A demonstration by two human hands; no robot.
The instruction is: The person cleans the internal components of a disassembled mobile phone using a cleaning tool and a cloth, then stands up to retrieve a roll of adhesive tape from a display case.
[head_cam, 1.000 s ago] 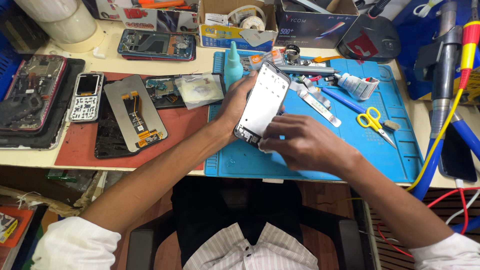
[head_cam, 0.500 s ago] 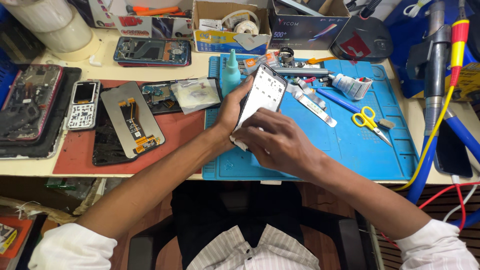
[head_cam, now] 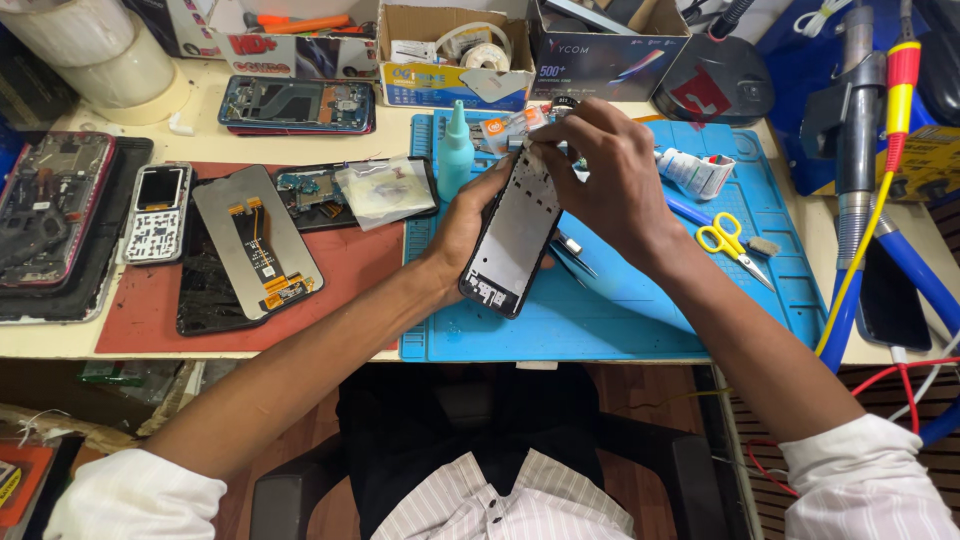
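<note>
Far left: opened phone chassis [head_cam: 45, 215] lying on a dark tray, rolls of white tape [head_cam: 95, 50] behind it. Next over, small keypad phone [head_cam: 157, 213] face up at the edge of the red mat [head_cam: 350, 290]. Beside it a display panel [head_cam: 255, 240] lies back-up, orange flex cable showing, on top of a cracked black screen. Behind that, a blue-framed phone [head_cam: 297, 104] with its back off.

Your left hand [head_cam: 468, 222] is curled around the left edge of the phone frame [head_cam: 512, 232], gripping it from the side and underneath, thumb up along the edge. The frame is held tilted just above the blue work mat [head_cam: 640, 320], grey inner plate facing you, top end pointing away. Teal squeeze bottle [head_cam: 456, 150] stands upright just behind your left hand.

Your right hand [head_cam: 607, 178] is over the frame's top end, fingers bent down and pinched at the upper edge; can't tell if there's anything between the fingertips.

Right of that: white glue tube [head_cam: 697, 172] on the blue mat, then yellow-handled scissors [head_cam: 728, 240] lying flat, well clear of both hands. Far right: blue and yellow cables [head_cam: 865, 260] hanging past the table edge.
</note>
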